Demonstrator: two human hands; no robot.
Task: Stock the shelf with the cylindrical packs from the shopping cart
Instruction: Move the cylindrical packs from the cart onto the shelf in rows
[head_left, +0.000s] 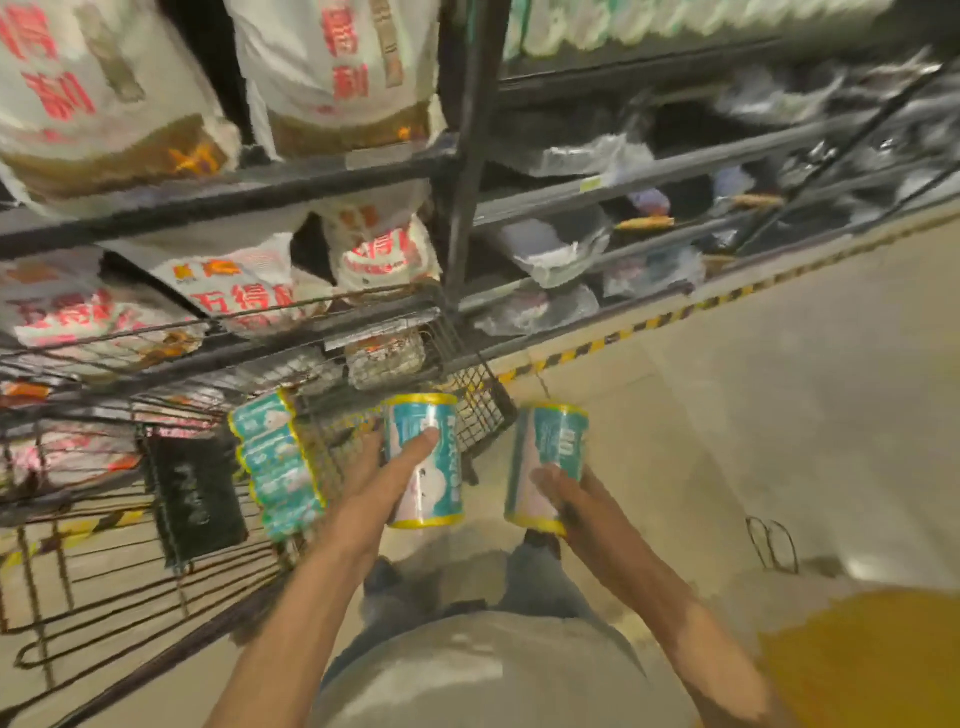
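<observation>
I hold two teal cylindrical packs with yellow rims, one in each hand, above the floor in front of me. My left hand (384, 478) grips one pack (436, 467) from its left side, fingers wrapped over its front. My right hand (566, 493) grips the other pack (556, 447) from below and behind. A longer teal multi-pack (278, 462) lies in the wire shopping cart (104, 561) at the lower left. The dark metal shelf (462, 208) rises ahead.
Large white sacks with red lettering (332, 78) fill the left shelf bays. Clear-wrapped goods (550, 249) lie on the right bays. A yellow-black hazard stripe (649, 322) runs along the shelf base. Beige floor spreads to the right; something yellow (857, 660) sits at the lower right.
</observation>
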